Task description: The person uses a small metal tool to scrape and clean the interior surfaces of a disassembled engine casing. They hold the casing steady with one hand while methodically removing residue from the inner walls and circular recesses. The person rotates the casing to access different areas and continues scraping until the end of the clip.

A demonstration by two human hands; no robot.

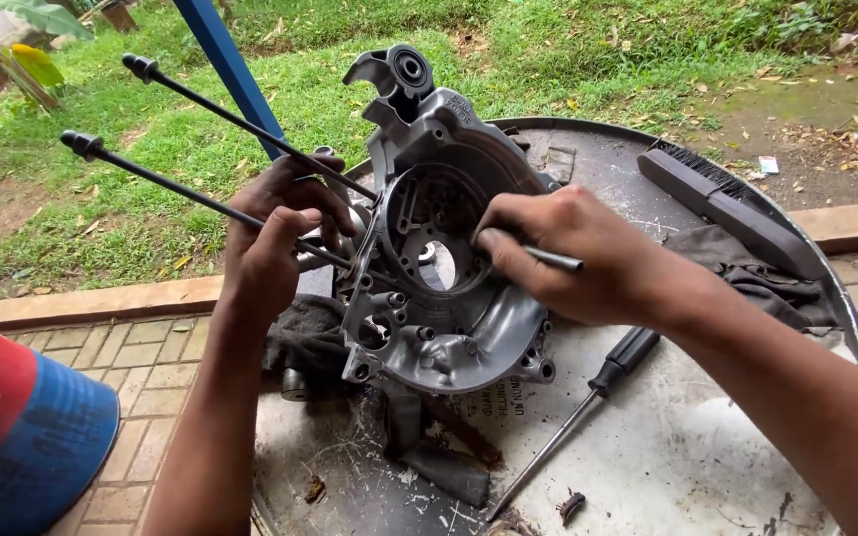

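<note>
A grey cast-metal engine case [439, 258] stands tilted on a round metal tray [687, 447], its round opening facing me. Two long black stud rods [201, 104] stick out from it to the upper left. My left hand [275, 233] grips the case's left edge at the base of the rods. My right hand [573, 253] holds a thin metal tool [553, 260] like a pen, its tip hidden inside the round opening.
A black-handled screwdriver [588, 392] lies on the tray below my right wrist. A black brush [727, 203] and a dark rag [747, 268] lie at the tray's right. Another dark rag [305, 337] sits under the case. A red-and-blue container [22, 437] stands at lower left; a blue post [225, 60] rises behind.
</note>
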